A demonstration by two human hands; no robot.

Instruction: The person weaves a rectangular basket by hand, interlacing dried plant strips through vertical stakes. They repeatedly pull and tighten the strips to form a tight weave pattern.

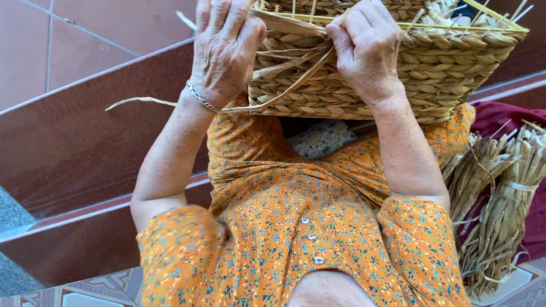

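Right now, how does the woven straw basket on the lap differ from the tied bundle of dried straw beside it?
The woven straw basket is plaited into tight horizontal rows; the tied bundle of dried straw is loose stalks bound by a pale strip. The basket sits on the lap with the left hand and right hand on its rim; the bundle lies untouched at the person's right. Both are the same tan dried fibre.

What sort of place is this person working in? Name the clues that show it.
Probably the tiled steps of a home, used as a spot for handcraft. Polished dark-red steps run beside the person, both hands grip a half-woven straw basket, and a tied bundle of dried straw lies alongside.
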